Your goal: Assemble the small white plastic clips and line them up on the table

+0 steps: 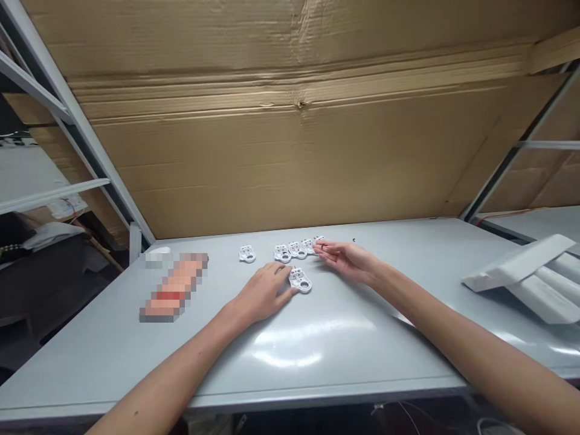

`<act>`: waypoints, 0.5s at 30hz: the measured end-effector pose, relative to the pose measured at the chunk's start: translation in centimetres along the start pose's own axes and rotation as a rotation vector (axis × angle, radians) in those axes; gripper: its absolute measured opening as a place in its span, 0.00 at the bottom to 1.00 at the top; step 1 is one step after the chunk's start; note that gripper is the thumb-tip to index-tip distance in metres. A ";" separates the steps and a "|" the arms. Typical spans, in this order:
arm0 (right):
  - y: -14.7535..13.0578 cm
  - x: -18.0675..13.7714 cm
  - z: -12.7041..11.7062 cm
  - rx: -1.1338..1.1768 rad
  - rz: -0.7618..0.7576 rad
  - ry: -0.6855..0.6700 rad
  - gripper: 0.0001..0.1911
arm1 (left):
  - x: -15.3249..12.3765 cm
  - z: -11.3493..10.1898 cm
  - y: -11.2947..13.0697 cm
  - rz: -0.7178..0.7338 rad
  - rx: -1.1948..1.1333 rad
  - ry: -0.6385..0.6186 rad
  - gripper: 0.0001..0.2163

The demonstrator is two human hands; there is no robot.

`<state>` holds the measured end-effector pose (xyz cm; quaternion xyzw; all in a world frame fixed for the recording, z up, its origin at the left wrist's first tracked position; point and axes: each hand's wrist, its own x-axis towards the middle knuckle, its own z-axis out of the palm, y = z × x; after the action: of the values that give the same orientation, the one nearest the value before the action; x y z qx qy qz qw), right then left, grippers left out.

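My left hand (267, 292) rests on the grey table, its thumb and fingers closed around the left edge of a white plastic part (301, 280). That part lies flat and has a round ring-shaped hole at one end. Beyond it runs a row of several similar white parts (282, 254). My right hand (344, 260) is at the right end of this row, palm partly turned up and fingers stretched out. Its fingertips overlap the last part (319, 240); whether they grip it is unclear. One more like part (247, 254) lies apart to the left.
An orange pixelated object (174, 289) lies on the left of the table (362, 374), with a white item (158, 255) behind it. White foam-like pieces (525, 272) are stacked at the right. Cardboard (290, 169) walls the back, between metal posts (95, 133). A tiny dark piece (354, 240) lies near the back.
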<state>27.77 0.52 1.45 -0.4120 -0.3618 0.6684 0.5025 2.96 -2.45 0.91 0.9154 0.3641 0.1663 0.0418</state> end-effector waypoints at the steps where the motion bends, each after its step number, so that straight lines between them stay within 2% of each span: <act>1: 0.1 0.2 -0.1 -0.008 0.003 -0.011 0.11 | 0.0 0.0 0.0 -0.005 0.004 -0.004 0.16; 6: 0.0 0.4 -0.3 -0.035 -0.012 -0.045 0.08 | -0.1 -0.1 0.0 0.012 -0.017 0.005 0.22; 8: -0.1 0.2 -0.1 -0.050 -0.015 -0.058 0.07 | -0.1 -0.2 0.3 0.055 -0.050 0.001 0.27; 11: -0.4 -0.5 0.3 -0.094 -0.026 -0.073 0.06 | 0.1 -0.2 1.0 0.113 -0.105 -0.015 0.30; 15: -0.9 -1.3 0.5 -0.153 -0.050 -0.078 0.07 | 0.1 0.2 1.7 0.074 -0.195 -0.023 0.32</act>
<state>27.88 -0.58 2.68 -0.4136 -0.4413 0.6418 0.4714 4.23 -3.57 1.10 0.9218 0.3114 0.1918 0.1288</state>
